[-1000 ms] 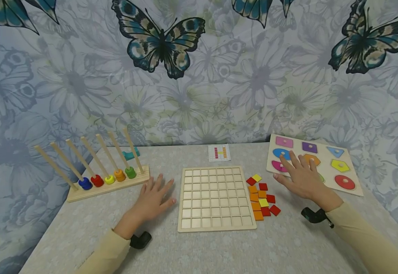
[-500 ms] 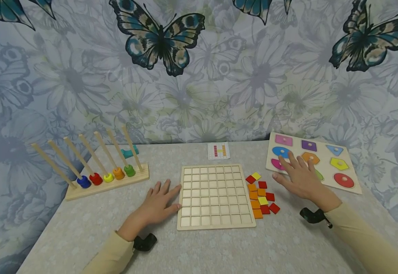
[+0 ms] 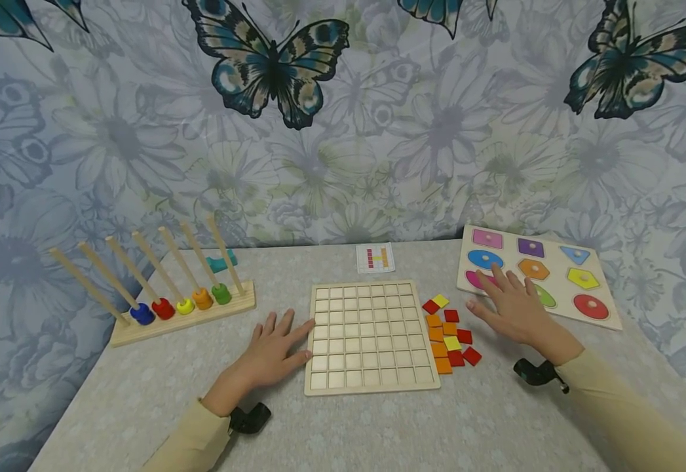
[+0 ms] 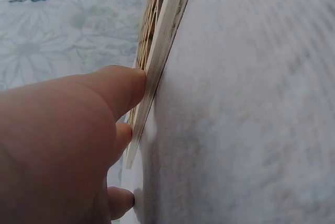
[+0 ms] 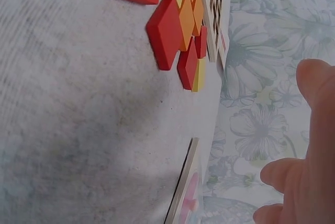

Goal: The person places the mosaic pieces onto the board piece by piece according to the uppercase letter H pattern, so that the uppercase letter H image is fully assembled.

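A wooden grid board (image 3: 372, 337) with square cells lies flat at the middle of the table. My left hand (image 3: 263, 357) touches its left edge with thumb and index finger, the fingers spread; the left wrist view shows the thumb (image 4: 125, 85) against the board's side. Raised between the tiles and the shape puzzle (image 3: 561, 298), my right hand (image 3: 519, 311) has its fingers spread and holds nothing. It covers part of the puzzle's lower left in the head view. Red, orange and yellow square tiles (image 3: 450, 329) lie in a loose group along the board's right side.
A small pattern card (image 3: 376, 258) lies behind the board. To the left stands a wooden peg rack (image 3: 183, 318) with coloured rings on several of its pegs, and a teal piece (image 3: 217, 264) behind it. A butterfly-patterned wall covering (image 3: 343, 164) closes off the table's back.
My left hand has moved right, from the table beside the peg rack to the grid board's left edge. The right hand has stayed almost in place, its fingers still spread.
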A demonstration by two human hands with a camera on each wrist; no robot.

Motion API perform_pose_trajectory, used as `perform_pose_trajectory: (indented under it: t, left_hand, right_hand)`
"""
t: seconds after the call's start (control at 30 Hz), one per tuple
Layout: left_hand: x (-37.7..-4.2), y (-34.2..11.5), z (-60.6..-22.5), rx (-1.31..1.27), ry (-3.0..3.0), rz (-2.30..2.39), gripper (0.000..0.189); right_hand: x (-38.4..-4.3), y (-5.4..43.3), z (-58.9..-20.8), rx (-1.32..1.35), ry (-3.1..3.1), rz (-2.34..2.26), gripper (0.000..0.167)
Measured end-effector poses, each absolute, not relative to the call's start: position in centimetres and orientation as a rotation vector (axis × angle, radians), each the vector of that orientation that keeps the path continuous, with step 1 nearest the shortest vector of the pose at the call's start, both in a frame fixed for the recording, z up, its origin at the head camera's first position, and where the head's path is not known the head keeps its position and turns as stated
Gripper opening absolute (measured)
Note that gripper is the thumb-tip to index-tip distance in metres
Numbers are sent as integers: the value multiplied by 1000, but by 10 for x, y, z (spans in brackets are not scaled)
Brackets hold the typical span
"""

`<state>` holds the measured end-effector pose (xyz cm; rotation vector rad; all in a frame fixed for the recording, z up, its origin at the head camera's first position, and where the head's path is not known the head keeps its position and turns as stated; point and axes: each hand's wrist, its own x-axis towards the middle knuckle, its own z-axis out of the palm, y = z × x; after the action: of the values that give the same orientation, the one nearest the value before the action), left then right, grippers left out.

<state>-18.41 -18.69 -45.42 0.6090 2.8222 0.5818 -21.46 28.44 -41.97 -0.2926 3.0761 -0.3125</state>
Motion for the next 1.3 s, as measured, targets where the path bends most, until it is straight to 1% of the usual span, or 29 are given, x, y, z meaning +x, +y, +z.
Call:
perform_pose_trajectory:
  t: [0.63,0.77,0.97,1.3]
  left_hand:
    - [-187,-191,-458,584,2844,589,62]
    - [-187,-191,-459,588,2848,586,62]
    - [-187,-191,-460,592,2828,615,62]
    - [-185,-189,-458,603,2806,635,62]
  right_hand:
    - [-220,283,-426,-346,3091,-352,80]
    - [-220,281,-430,-430,3123,-367,76]
    - [-220,276,-435,-545,3134,-441,65]
    - [-222,270,-446,-548,3055,-566,52]
